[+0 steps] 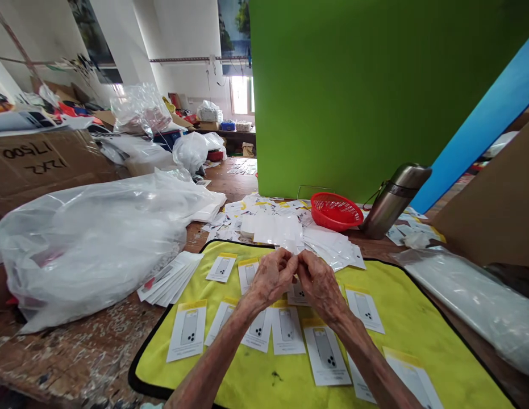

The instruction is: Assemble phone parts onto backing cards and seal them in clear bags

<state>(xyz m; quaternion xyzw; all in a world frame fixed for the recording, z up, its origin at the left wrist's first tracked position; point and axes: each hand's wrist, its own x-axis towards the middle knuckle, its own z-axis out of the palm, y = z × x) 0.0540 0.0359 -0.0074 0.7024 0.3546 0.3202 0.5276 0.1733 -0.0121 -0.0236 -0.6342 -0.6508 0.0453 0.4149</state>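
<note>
One green panel point(353, 96) closes off the far side of the bench point(102, 335); before it a yellow mat point(251, 383) with a black edge fills the middle. A bulky plastic bag point(89, 227) crowds the left and a flatter clear pack point(473, 301) the right, so room for moving lies mainly over the mat's near and right parts. A red basket point(328, 222) and steel flask point(392, 201) stand beyond its far edge. White packets point(277, 227) lie piled past the hands. About eleven printed cards point(188, 330) are spread on the mat; the handling (judging by those piles) looks only part way. The left hand point(273, 272) and right hand point(317, 278) meet above one card, fingertips together, seemingly pinching a pale film point(293, 248), mostly hidden.
</note>
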